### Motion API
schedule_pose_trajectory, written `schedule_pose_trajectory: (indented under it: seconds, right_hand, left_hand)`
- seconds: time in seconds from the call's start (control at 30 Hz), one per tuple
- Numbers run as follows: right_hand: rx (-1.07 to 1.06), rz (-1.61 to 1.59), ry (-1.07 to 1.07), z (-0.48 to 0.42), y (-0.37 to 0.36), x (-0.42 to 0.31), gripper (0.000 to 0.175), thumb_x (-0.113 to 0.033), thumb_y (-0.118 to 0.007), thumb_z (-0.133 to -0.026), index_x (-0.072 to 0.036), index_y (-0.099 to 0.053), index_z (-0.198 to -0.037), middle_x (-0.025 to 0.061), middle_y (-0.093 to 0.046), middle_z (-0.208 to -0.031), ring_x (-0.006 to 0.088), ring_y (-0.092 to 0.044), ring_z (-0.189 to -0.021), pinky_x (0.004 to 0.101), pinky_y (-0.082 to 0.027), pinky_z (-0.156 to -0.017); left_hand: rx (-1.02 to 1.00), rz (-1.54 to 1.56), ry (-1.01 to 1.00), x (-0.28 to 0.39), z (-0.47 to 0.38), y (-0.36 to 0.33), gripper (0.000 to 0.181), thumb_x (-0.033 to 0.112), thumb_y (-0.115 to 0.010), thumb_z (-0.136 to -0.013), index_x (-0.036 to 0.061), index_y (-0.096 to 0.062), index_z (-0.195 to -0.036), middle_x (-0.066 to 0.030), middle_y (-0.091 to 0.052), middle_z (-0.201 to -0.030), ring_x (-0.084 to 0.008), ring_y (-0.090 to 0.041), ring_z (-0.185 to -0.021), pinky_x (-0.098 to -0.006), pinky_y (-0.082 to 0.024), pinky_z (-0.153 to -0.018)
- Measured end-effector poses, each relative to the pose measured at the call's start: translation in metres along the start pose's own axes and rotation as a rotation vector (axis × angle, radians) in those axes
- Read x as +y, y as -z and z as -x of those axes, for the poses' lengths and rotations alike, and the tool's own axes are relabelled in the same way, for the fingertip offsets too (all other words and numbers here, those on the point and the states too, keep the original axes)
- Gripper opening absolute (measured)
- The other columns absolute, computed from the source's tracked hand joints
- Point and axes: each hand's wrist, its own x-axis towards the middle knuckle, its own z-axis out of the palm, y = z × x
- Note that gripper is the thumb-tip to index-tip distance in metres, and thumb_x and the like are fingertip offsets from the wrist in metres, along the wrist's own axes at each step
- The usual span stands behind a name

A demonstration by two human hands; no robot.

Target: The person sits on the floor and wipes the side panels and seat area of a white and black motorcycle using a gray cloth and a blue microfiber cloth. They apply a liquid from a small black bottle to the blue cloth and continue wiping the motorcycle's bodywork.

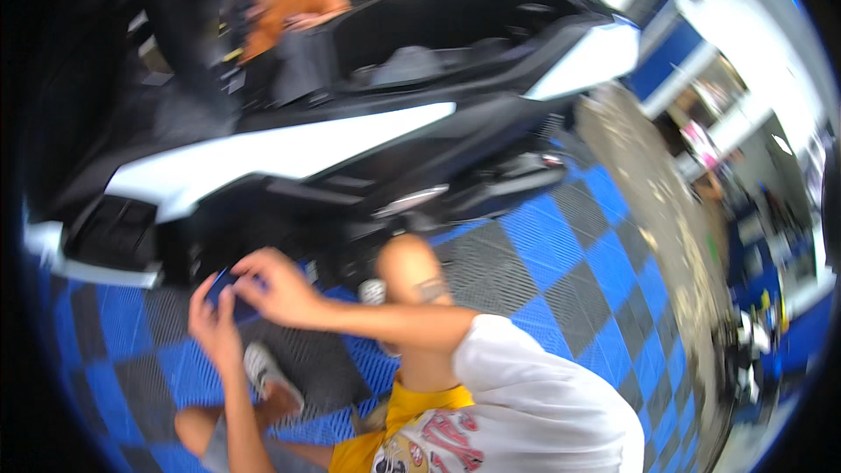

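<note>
My left hand (pixel 215 325) holds a small, flat dark-blue object (pixel 219 287) between thumb and fingers. Fingers of my right hand (pixel 279 289) pinch at its upper edge, so the two hands nearly meet around it. Blur and the fingers hide what the object is. Just beyond my hands stands a black and white motor scooter (pixel 282 151), stretched across the view. Its underseat storage compartment (pixel 420 66) is uncovered, with grey shapes inside that are too blurred to name. The scooter's dark lower bodywork is nearest to my right hand.
Another person in an orange top (pixel 295 3) is at the scooter's far side. Blue and grey interlocking floor tiles (pixel 532 243) lie under me, bordered by worn concrete (pixel 647 190) at right. My bent knee (pixel 410 263) is close to the scooter. Blurred shop equipment (pixel 749 348) stands far right.
</note>
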Motion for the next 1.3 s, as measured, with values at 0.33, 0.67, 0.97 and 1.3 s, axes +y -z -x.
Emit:
schedule_pose_trajectory:
  seconds: [0.33, 0.67, 0.97, 1.3]
  right_hand:
    - [-0.115, 0.007, -0.215, 0.001, 0.011, -0.007, 0.031, -0.012, -0.074, -0.091, 0.002, -0.067, -0.118, 0.0178, -0.068, -0.105, 0.0301, -0.069, -0.093, 0.0406, -0.056, -0.082]
    - [-0.282, -0.353, -0.344, 0.0, 0.037, -0.016, 0.028, 0.004, -0.074, -0.092, 0.001, -0.067, -0.118, 0.0073, -0.072, -0.107, 0.0136, -0.068, -0.098, 0.0295, -0.056, -0.09]
    - [-0.371, -0.415, -0.262, -0.003, 0.05, -0.02, 0.028, 0.009, -0.072, -0.09, 0.001, -0.07, -0.117, 0.009, -0.071, -0.113, 0.0169, -0.066, -0.108, 0.0321, -0.052, -0.097]
    - [-0.326, -0.344, -0.197, -0.002, 0.041, -0.02, 0.028, 0.004, -0.076, -0.089, 0.0, -0.071, -0.116, 0.0107, -0.07, -0.115, 0.0191, -0.065, -0.112, 0.0337, -0.051, -0.1]
  left_hand:
    - [-0.147, 0.12, 0.065, -0.018, -0.007, -0.011, 0.029, 0.005, -0.072, -0.097, -0.0024, -0.062, -0.122, -0.0119, -0.071, -0.114, -0.0163, -0.068, -0.102, -0.0292, -0.055, -0.093]
    - [-0.198, 0.242, 0.084, 0.009, 0.0, -0.01, 0.044, -0.007, -0.083, -0.079, -0.0004, -0.07, -0.12, -0.0095, -0.072, -0.11, -0.0125, -0.07, -0.097, -0.0254, -0.058, -0.082]
    - [-0.377, 0.203, 0.077, 0.017, -0.001, -0.002, 0.04, -0.01, -0.082, -0.077, 0.002, -0.077, -0.115, -0.0116, -0.068, -0.122, -0.0188, -0.068, -0.105, -0.0304, -0.061, -0.088]
    - [-0.302, 0.208, 0.016, 0.018, 0.001, 0.001, 0.026, -0.007, -0.083, -0.079, -0.0014, -0.079, -0.104, -0.0151, -0.076, -0.11, -0.0215, -0.073, -0.101, -0.0342, -0.061, -0.087]
